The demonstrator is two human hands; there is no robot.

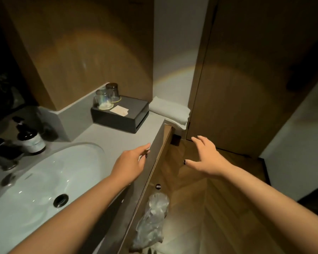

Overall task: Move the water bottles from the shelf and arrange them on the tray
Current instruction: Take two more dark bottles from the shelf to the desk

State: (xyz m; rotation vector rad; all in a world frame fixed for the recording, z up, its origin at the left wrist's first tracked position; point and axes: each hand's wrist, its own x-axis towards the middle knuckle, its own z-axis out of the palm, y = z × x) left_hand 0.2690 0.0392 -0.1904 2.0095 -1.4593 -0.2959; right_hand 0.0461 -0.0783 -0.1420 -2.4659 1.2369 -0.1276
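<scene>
Fingers on your left hand (134, 162) lie fairly straight and close together, tips at the front edge of the pale grey stone counter (117, 138), holding nothing. Your right hand (206, 158) is spread wide, thumb out, hovering empty over the herringbone wooden floor (200, 208).

Only one bottle shows: the clear plastic water bottle with a dark cap (155, 209) stands below the counter's edge, on the wooden shelf (165, 142) beside it. Whether it stands alone you cannot tell, since the counter hides that side. Something crinkled and see-through surrounds its lower part; it is too blurred to name.

The black rectangular tray (134, 114) sits at the counter's far end, against the wooden wall panel (81, 52). Two upturned clear drinking glasses (106, 97) on round coasters stand on its back left part, and a small pale card (118, 110) lies near its middle. The right half of its top is bare.

Just beyond the tray, folded white towels (170, 111) rest lower down. The white oval sink basin (44, 180) fills the left, with a dark pump bottle (30, 139) behind it. Bare counter runs between basin and tray.
</scene>
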